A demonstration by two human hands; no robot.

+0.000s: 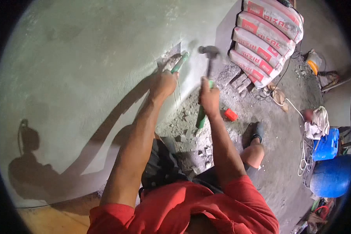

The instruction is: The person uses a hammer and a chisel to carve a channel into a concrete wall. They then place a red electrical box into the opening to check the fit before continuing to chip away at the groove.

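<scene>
My left hand is closed around a green chisel, held up at a rough rectangular hole in the plastered wall. The chisel's tip is hidden from me. My right hand grips a claw hammer by its green and dark handle. The hammer head is a short way right of the chisel's struck end, apart from it. Broken rubble lies on the floor below both hands. A small red plastic box sits on the floor to the right of my right hand.
Stacked cement bags stand at the upper right. A blue drum, a blue jerrycan and a white cord are at the right. My shod foot rests on the dusty floor. Shadows fall across the wall.
</scene>
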